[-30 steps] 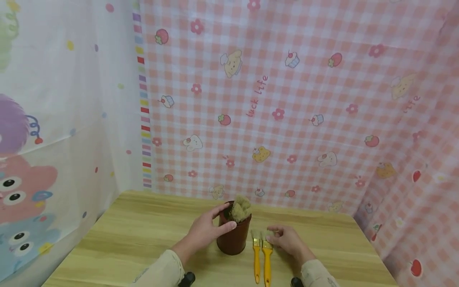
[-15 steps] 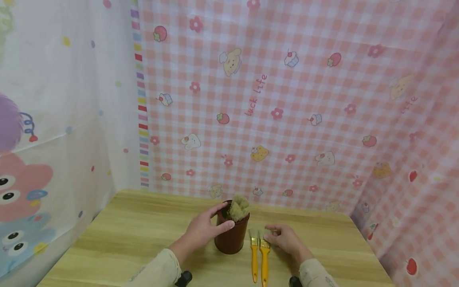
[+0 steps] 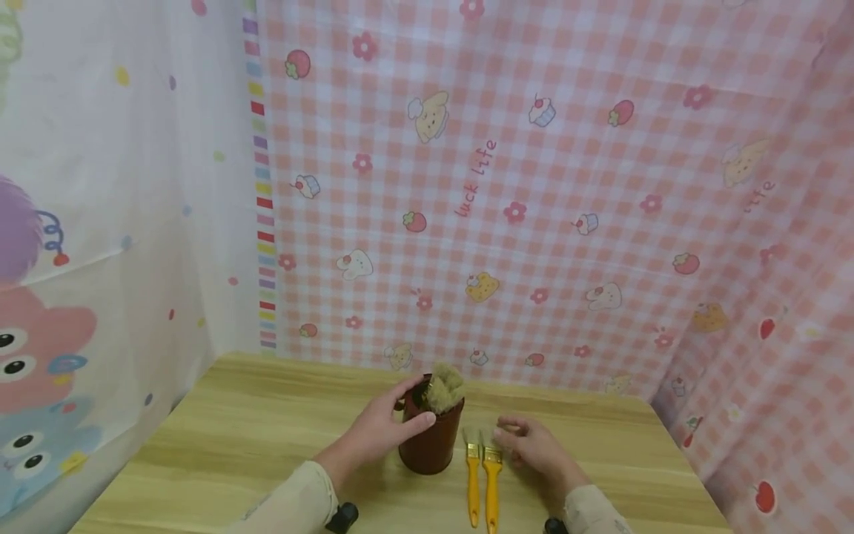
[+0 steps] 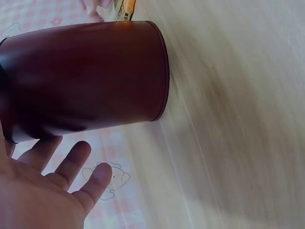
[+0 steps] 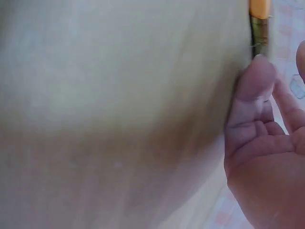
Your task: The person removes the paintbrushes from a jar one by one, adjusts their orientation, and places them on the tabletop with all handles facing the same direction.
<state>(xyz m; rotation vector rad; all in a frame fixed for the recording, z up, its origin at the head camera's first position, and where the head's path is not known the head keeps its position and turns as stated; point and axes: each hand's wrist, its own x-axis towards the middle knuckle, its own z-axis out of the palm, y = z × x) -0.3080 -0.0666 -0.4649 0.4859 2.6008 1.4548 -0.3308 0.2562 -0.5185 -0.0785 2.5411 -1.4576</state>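
A dark brown cylindrical holder (image 3: 428,447) stands upright on the table, with beige bristly tufts (image 3: 445,387) sticking up out of its mouth. My left hand (image 3: 376,424) holds it at the rim, thumb on the near side and forefinger on the far side. In the left wrist view, the other fingers (image 4: 78,157) of that hand spread along the holder's wall. Two paintbrushes with yellow handles, a narrower one (image 3: 473,482) and a wider one (image 3: 492,486), lie side by side, bristles away from me. My right hand (image 3: 534,443) rests beside the wider brush's bristles, fingers loosely bent.
The wood-grain table (image 3: 267,430) reaches back to a pink checked cloth (image 3: 507,252) hanging behind it. A white cartoon-printed cloth (image 3: 153,222) hangs on the left. Black pieces (image 3: 343,517) sit by both wrists at the front.
My right hand has shifted slightly right, off the wider brush's bristles. My left hand keeps its hold on the holder. The head view has turned slightly.
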